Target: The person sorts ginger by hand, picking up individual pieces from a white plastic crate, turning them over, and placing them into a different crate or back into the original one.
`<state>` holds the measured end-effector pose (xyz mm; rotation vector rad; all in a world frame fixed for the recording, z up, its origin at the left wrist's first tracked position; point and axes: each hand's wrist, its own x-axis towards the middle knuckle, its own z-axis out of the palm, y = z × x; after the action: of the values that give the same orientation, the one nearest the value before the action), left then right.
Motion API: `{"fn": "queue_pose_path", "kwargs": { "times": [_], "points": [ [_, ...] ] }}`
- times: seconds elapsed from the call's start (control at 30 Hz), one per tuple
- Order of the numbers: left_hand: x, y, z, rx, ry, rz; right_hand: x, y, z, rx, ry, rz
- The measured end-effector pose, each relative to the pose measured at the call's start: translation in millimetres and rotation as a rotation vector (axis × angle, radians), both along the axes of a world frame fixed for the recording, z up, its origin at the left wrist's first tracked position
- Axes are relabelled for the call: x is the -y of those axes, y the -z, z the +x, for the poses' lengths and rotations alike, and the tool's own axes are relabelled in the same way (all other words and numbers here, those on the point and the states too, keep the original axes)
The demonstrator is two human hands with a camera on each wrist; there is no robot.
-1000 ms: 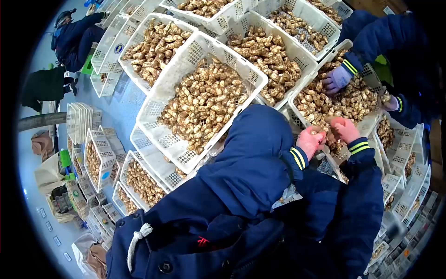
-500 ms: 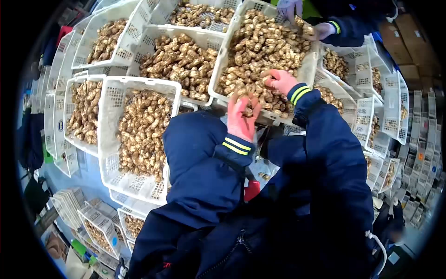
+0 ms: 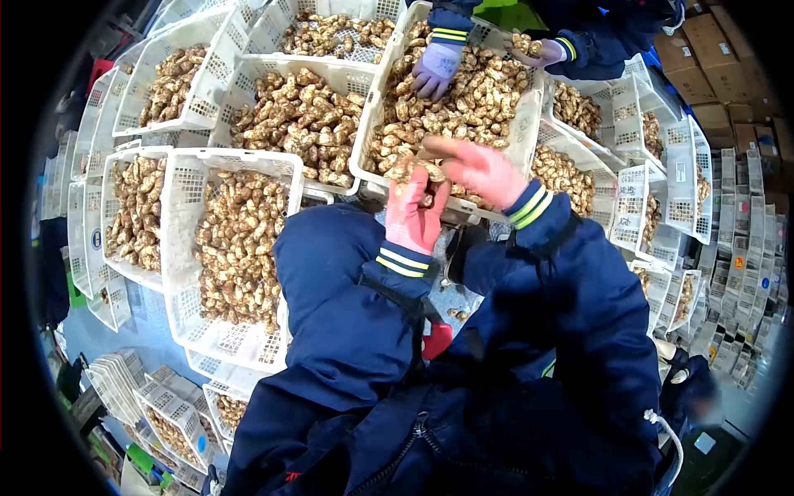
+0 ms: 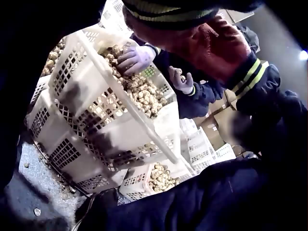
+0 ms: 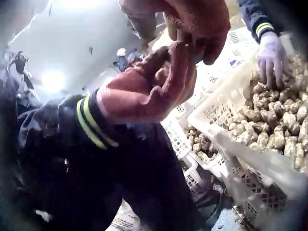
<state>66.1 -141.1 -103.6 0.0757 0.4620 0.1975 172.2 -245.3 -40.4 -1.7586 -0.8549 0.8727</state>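
Observation:
Both of my hands wear pink gloves and meet over the near edge of a white plastic crate (image 3: 362,157) heaped with lumpy brown-and-cream pieces (image 3: 488,87). My left hand (image 3: 413,217) is turned up, its fingers curled round a few lumpy pieces (image 3: 411,171). Coming from the right, my right hand (image 3: 484,174) reaches its fingertips to those pieces; it is blurred, and I cannot tell whether it pinches one. In the right wrist view, the right hand (image 5: 202,24) arches over the left hand (image 5: 144,91), with something pale between their fingers.
Across the crate, another person's purple-gloved hand (image 3: 437,68) reaches into the heap; their other hand (image 3: 547,54) holds pieces. A second filled crate (image 3: 178,273) stands left of my knee, and more crates (image 3: 633,207) are stacked right. Cardboard boxes (image 3: 711,54) stand at the back right.
My view has swung toward the crate, now between my hands and the other person. My right hand has moved left from the heap to my left hand. The other person's hand is back on the heap.

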Motion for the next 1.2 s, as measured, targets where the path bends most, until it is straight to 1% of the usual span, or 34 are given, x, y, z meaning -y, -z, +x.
{"fn": "queue_pose_path", "kwargs": {
  "times": [0.03,0.07,0.1,0.13,0.17,0.2,0.23,0.3,0.33,0.37,0.4,0.43,0.47,0.53,0.57,0.6,0.63,0.67,0.7,0.77,0.8,0.83,0.87,0.9,0.97,1.03,1.1,1.13,1.17,1.2],
  "points": [
    [-4,-2,1,-0.015,-0.008,-0.02,-1,-5,12,-0.066,0.053,-0.012],
    [-5,16,0,0.06,-0.001,-0.011,4,17,33,-0.163,0.137,0.022],
    [-8,11,0,-0.039,-0.003,0.006,6,31,52,-0.056,0.246,-0.164],
    [-11,8,-1,-0.069,-0.001,0.02,8,48,71,0.231,0.245,-0.397],
    [-12,7,-3,-0.098,0.004,0.036,3,56,82,0.269,0.246,-0.699],
    [-13,5,-5,-0.065,-0.017,0.035,5,71,93,0.435,0.11,-0.823],
    [-16,-1,-4,-0.096,-0.012,0.008,-1,75,97,0.372,-0.008,-0.923],
    [-23,-2,-5,-0.105,0.037,-0.056,-16,99,93,0.467,-0.138,-1.097],
    [-25,-1,-5,-0.051,0.038,-0.024,-24,110,87,0.496,-0.128,-1.126],
    [-25,-1,-4,-0.057,0.046,-0.022,-30,120,78,0.523,-0.116,-1.156],
    [-25,-3,-3,-0.059,0.042,-0.033,-36,111,68,0.548,-0.176,-1.116],
    [-25,-6,-2,-0.058,0.036,-0.044,-38,130,65,0.642,-0.198,-1.086],
    [-25,-9,-2,-0.059,0.043,-0.036,-39,146,67,0.66,-0.184,-1.087],
    [-24,-8,-1,-0.068,0.022,-0.041,-38,142,66,0.729,-0.191,-1.069],
    [-24,-7,-1,-0.074,0.005,-0.048,-36,145,68,0.76,-0.073,-1.056],
    [-24,-2,-2,-0.041,0.01,-0.052,-32,140,78,0.587,-0.055,-1.086],
    [-23,3,-4,-0.033,0.008,-0.056,-30,118,84,0.41,-0.035,-1.112],
    [-22,7,-4,-0.025,0.008,-0.04,-17,102,87,0.06,0.088,-0.915],
    [-20,7,-2,-0.01,0.006,-0.022,-3,92,82,-0.188,0.282,-0.636],
    [-16,0,0,-0.001,0.003,-0.033,12,61,66,-0.592,0.522,-0.228],
    [-15,-2,-1,0.029,0.009,-0.042,28,66,66,-0.862,0.517,0.069],
    [-14,-2,-3,0.058,0.015,-0.052,33,57,58,-0.912,0.445,0.237],
    [-12,7,-3,0.063,0.028,-0.092,38,48,52,-0.939,0.431,0.313],
    [-11,6,-3,0.054,0.026,-0.047,31,26,40,-0.968,0.414,0.389],
    [-6,1,-3,0.02,0.002,0.007,20,10,29,-0.916,0.391,0.499],
    [-1,7,-1,-0.073,0.001,-0.022,10,4,19,-0.752,0.478,0.482],
    [2,11,-3,-0.1,0.033,-0.033,4,-4,15,-0.66,0.431,0.451],
    [2,12,-4,-0.051,0.046,-0.028,1,-7,13,-0.615,0.457,0.406],
    [3,16,-4,-0.054,0.051,-0.01,-1,-12,11,-0.615,0.451,0.405],
    [3,12,-4,-0.045,0.052,-0.011,0,-16,10,-0.572,0.452,0.352]
  ]
}}
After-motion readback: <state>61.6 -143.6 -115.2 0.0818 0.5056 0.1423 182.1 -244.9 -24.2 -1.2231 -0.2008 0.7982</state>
